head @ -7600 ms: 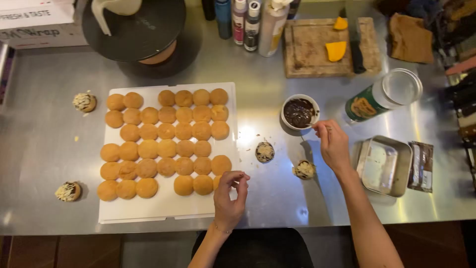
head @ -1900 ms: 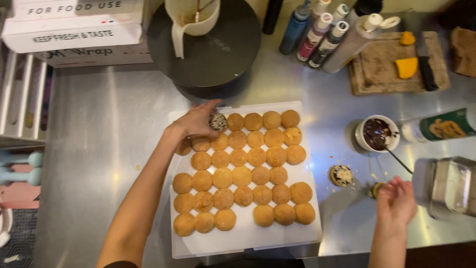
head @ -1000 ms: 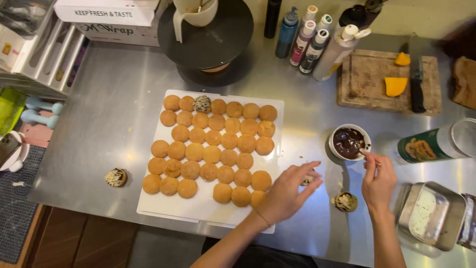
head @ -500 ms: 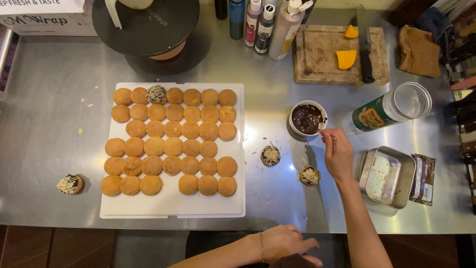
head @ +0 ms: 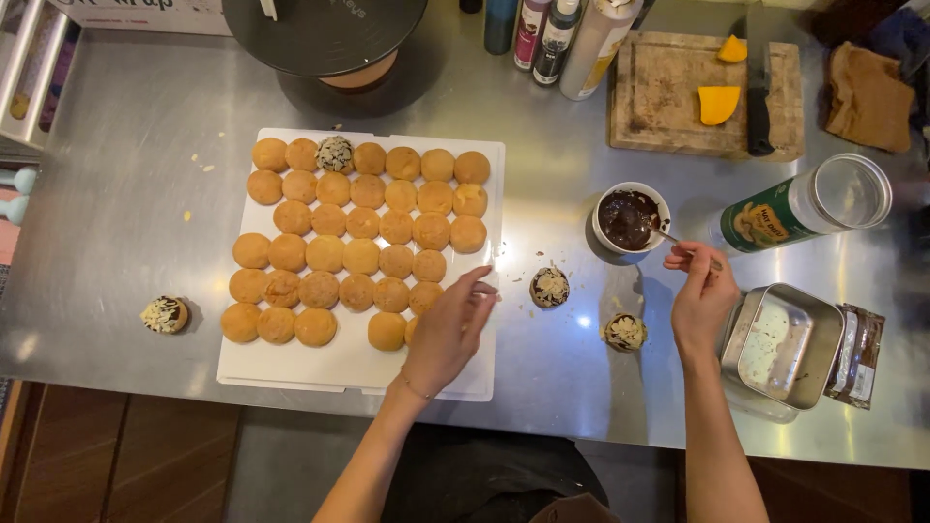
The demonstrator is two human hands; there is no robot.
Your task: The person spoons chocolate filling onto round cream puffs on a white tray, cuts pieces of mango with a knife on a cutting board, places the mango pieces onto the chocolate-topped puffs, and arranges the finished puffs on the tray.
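Note:
A white tray holds rows of plain golden buns and one bun topped with chocolate and almond flakes in its far row. My left hand lies over the buns at the tray's near right corner, fingers curled down; whether it grips one is hidden. My right hand pinches a spoon whose tip dips into a small white bowl of chocolate. Two topped buns sit on the steel counter between my hands.
Another topped bun lies at the left. A metal tin and a brown packet sit right of my right hand, a jar on its side behind. Farther back: cutting board, knife, bottles, black stand.
My left hand came up from the counter's near edge onto the tray's near right buns. My right hand stays at the spoon in the bowl.

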